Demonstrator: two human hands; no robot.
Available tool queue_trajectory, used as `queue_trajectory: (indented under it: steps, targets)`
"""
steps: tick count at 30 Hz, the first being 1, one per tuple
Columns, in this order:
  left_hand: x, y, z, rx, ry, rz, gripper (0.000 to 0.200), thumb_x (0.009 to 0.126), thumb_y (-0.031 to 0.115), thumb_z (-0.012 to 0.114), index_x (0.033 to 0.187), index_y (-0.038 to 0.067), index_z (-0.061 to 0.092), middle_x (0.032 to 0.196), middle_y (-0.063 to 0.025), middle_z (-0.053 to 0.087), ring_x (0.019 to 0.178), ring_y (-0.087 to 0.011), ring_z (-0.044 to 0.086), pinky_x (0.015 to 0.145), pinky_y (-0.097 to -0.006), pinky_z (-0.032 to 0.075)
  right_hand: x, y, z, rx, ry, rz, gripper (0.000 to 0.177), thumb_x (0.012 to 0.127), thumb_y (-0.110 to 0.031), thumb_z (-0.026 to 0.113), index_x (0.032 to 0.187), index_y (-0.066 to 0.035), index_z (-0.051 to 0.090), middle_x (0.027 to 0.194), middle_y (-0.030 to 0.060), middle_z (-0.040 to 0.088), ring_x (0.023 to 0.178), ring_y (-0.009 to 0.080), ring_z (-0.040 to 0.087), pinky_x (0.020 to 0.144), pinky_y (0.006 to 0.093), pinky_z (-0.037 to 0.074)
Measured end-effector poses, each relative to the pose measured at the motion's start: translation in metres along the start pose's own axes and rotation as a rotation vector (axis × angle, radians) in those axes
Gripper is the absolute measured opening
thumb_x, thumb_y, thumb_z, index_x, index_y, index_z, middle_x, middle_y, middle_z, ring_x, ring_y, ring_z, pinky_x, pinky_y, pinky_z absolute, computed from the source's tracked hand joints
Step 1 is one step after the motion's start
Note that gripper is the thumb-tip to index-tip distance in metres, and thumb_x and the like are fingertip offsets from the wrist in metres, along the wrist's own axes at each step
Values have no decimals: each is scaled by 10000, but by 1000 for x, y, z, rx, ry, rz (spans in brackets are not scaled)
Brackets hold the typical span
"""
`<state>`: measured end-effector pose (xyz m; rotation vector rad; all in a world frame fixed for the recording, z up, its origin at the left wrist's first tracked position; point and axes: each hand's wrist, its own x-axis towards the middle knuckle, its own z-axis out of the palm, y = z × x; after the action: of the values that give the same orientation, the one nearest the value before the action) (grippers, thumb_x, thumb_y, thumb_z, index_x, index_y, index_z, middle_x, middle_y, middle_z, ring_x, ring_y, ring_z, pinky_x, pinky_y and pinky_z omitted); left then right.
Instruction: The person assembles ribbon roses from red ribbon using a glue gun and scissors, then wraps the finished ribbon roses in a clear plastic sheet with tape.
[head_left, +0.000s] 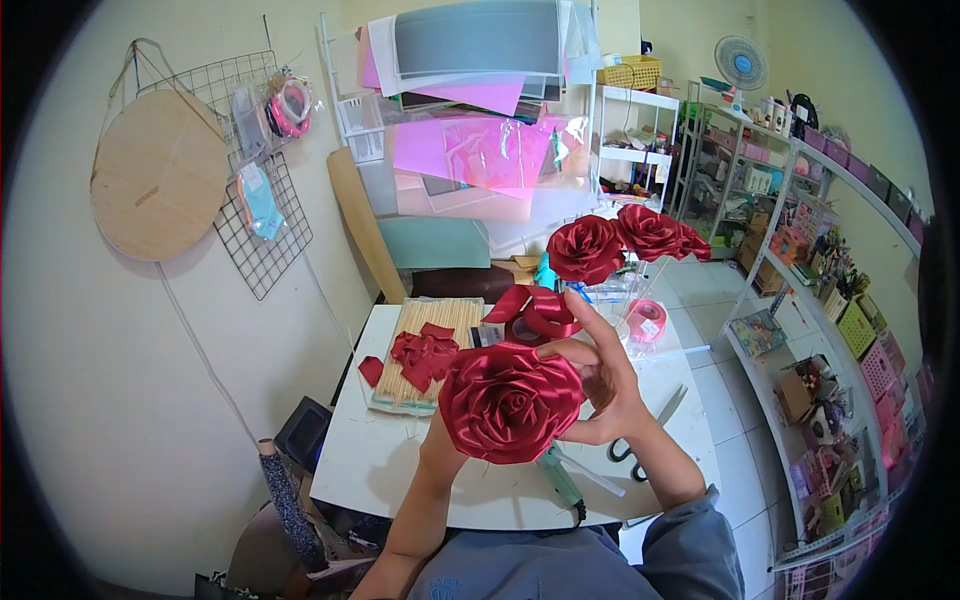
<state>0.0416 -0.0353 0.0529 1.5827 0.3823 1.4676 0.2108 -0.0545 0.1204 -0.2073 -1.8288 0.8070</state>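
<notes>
A large red satin ribbon rose (512, 402) faces up above the middle of the white table. My left hand (440, 445) is beneath its left side, mostly hidden by the petals, so its fingers do not show. On the rose's right, my right hand (605, 385) touches the outer petals with bent fingers, the index finger raised. Cut red ribbon pieces (425, 355) lie on a bundle of wooden sticks (415, 392). Behind the rose is a roll of red ribbon (532, 312). A green glue gun (560, 478) lies below the rose, near scissors (655, 425).
Finished red roses (585, 249) stand on thin stems at the back right of the table (375, 470), near a pink tape roll (646, 321). A patterned roll (285, 500) stands at the left. Shelves (765, 390) line the right side.
</notes>
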Motion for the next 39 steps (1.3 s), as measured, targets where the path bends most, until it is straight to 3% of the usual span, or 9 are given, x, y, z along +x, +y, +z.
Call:
queue_trajectory:
  steps: [6,12,33,39]
  targets:
    - [-2,-2,0,-199,8,-69,505,714,92,581,1149,38,331,1108,-84,434,997,-159,434,832,-271,368,-1,2,-2,-73,-12,-18,955,559,12,663,1275,-30,34,1046,151,486,980,192,472,863,289,334]
    - [-3,-6,-3,-31,-14,-23,534,690,104,608,1144,35,336,1110,-88,433,1001,-167,434,830,-273,367,-2,1,-2,-60,-17,-16,963,550,13,665,1277,-40,35,1053,160,483,981,195,475,862,296,336]
    - [-2,-4,-2,-199,-18,-76,477,699,89,594,1119,32,375,1095,-88,446,988,-169,441,827,-273,369,-2,1,-2,-100,-14,-37,952,556,-10,686,1272,-29,59,1043,160,492,946,184,496,837,299,366]
    - [-1,-4,0,-68,-26,17,477,694,90,600,1115,38,381,1095,-85,444,989,-169,439,830,-277,366,-2,0,-1,-117,-7,-44,954,553,-16,692,1271,-28,62,1036,160,498,944,186,499,833,298,372]
